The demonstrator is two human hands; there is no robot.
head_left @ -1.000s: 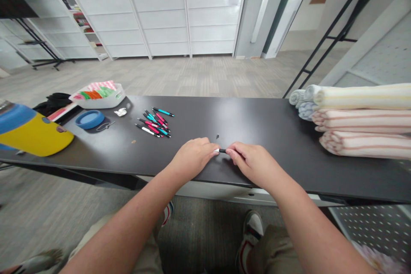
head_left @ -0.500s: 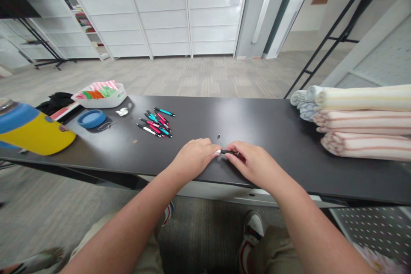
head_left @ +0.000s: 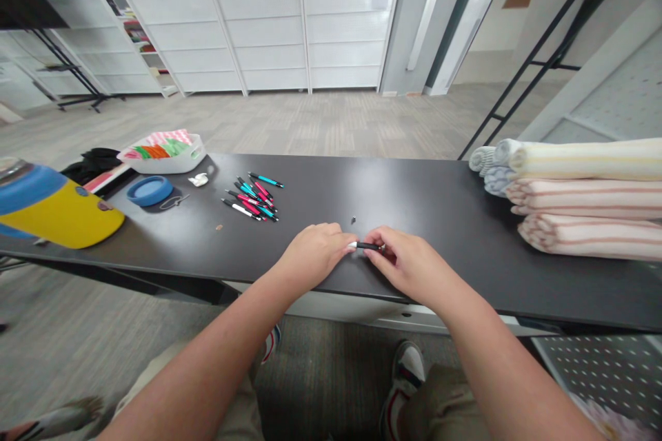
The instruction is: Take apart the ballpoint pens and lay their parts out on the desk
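A white pen with a black grip (head_left: 366, 246) lies level between my two hands, just above the dark tabletop (head_left: 331, 182). My left hand (head_left: 316, 253) is closed on its white end. With thumb and fingers, my right hand (head_left: 399, 254) pinches the black end, and part of the tip is hidden behind those fingers. A small metallic piece (head_left: 353, 220) rests on the table just beyond the pen. Farther left is a loose heap of pens (head_left: 253, 198) in red, turquoise and white, all with black parts.
Rolled striped towels (head_left: 589, 196) are stacked at the right. On the left stand a yellow and blue bottle (head_left: 62, 207) lying on its side, a blue ring-shaped lid (head_left: 149, 190), a crumpled white tissue (head_left: 198, 180) and a white basket (head_left: 173, 164) of colourful packets.
Both hands keep their hold on the pen with barely any movement. The whole view has shifted very slightly.
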